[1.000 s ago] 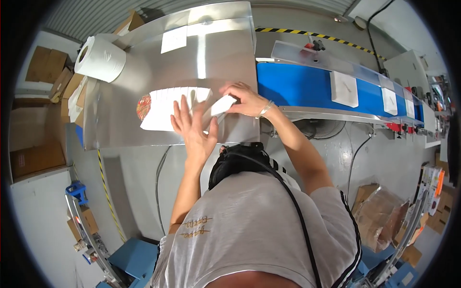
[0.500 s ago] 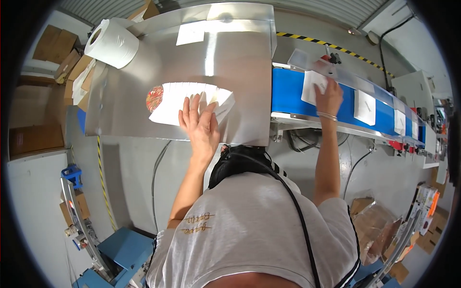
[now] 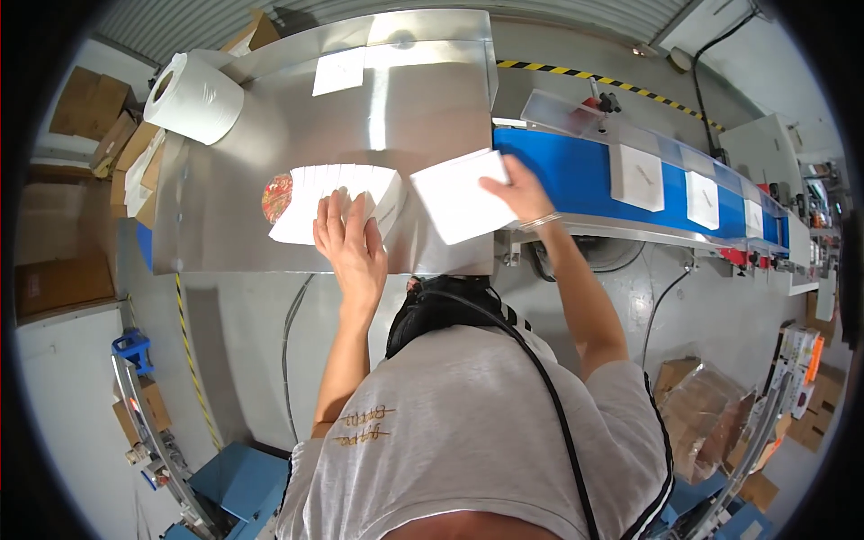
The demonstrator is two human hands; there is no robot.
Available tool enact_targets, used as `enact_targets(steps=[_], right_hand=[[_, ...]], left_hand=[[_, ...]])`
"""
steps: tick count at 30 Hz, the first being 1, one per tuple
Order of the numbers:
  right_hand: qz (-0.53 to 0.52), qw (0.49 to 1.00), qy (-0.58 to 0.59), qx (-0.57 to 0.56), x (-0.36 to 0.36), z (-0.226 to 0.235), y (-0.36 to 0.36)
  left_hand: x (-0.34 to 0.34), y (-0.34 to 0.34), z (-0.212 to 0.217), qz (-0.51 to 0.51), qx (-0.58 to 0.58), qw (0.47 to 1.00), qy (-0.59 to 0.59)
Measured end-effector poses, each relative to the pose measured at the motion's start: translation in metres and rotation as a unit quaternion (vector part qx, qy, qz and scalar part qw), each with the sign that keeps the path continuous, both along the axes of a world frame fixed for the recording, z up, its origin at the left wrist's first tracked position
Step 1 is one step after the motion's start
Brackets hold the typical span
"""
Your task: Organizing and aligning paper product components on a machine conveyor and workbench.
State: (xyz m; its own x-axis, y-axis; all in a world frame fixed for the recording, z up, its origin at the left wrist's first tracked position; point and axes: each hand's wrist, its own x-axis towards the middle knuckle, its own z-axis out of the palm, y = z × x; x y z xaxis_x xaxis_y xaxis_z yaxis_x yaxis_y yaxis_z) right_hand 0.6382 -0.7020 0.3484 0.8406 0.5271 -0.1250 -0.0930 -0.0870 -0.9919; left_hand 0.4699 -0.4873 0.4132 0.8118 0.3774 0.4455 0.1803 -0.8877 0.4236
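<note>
On the metal table [image 3: 288, 126], I had the left hand [image 3: 354, 256] spread over the remaining fanned stack [image 3: 310, 196]; the right hand [image 3: 524, 191] pinched white paper [image 3: 459, 200] beside the belt [image 3: 560, 166], several pieces [image 3: 637, 178] already laid there.

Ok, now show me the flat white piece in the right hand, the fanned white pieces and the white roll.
Flat white piece [image 3: 461, 200], head view: middle of its broad face.
Fanned white pieces [image 3: 302, 203], head view: left part of the row.
White roll [image 3: 202, 101], head view: its curved outer side.

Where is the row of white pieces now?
In the head view, the row of white pieces lies left of centre on the metal table, partly under the left hand.
</note>
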Motion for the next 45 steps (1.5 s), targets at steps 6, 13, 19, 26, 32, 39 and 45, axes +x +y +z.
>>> enact_targets(steps=[6,13,19,26,32,39,45], right_hand=[[-0.3,0.881,-0.112,-0.347,0.056,-0.007,-0.101],[-0.022,0.918,-0.345,-0.193,0.022,0.031,-0.026],[0.21,0.877,-0.41,-0.141,-0.009,0.038,0.078],[-0.057,0.978,-0.118,-0.161,0.011,0.005,-0.006],[-0.32,0.805,-0.21,-0.453,0.048,-0.007,-0.099],[-0.05,0.846,-0.453,-0.275,0.013,0.032,0.011],[0.204,0.905,-0.361,-0.098,-0.008,0.016,0.095]], left_hand=[[0.002,-0.001,-0.002,-0.011,0.013,1.0,-0.025],[-0.001,-0.002,-0.003,-0.012,0.033,0.999,-0.017],[0.005,-0.008,0.014,-0.067,-0.006,0.998,0.005],[0.003,0.015,0.001,0.003,0.012,1.0,-0.001],[0.005,0.017,-0.002,0.009,-0.014,0.999,-0.034],[0.001,0.019,-0.002,-0.012,0.006,0.999,-0.032],[0.003,0.011,0.016,-0.04,0.001,0.999,0.002]])
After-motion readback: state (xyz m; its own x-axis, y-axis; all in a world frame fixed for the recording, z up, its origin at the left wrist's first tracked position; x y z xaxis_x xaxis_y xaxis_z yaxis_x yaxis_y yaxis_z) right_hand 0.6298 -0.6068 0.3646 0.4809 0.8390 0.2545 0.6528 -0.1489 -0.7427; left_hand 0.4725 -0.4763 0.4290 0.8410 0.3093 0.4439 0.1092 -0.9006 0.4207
